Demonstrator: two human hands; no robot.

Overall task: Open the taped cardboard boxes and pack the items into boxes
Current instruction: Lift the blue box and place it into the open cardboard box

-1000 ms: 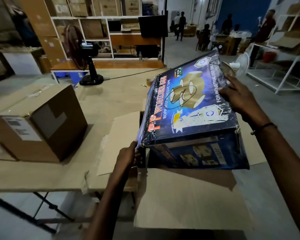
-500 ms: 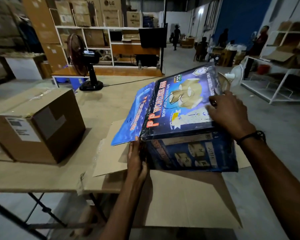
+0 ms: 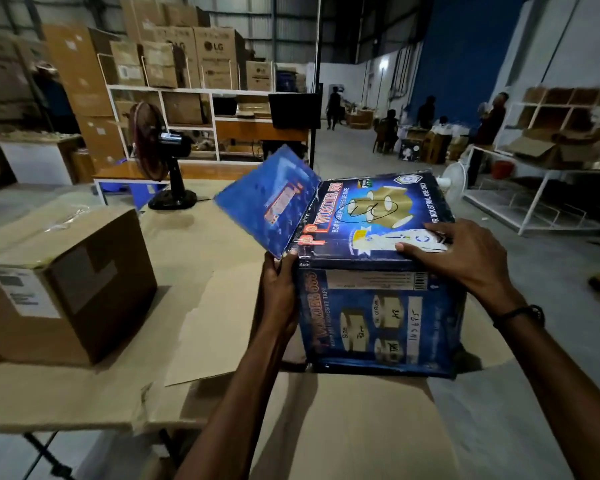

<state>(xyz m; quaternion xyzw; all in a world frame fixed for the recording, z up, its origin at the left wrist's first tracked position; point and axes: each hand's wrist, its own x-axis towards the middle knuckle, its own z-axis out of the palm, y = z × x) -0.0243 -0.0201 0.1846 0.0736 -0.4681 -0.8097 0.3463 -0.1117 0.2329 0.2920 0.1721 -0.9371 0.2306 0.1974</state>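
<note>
My left hand [image 3: 278,289] pinches the blue tape box [image 3: 378,306] at its near corner under the raised flap [image 3: 267,202]; my right hand [image 3: 465,258] presses flat on top — if that pinch slips, I'd guess the box tips.

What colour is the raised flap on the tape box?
Blue with red lettering, seen in the head view.

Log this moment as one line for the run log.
blue box: side flap lifted | left hand: grips box corner | right hand: flat on top
</note>
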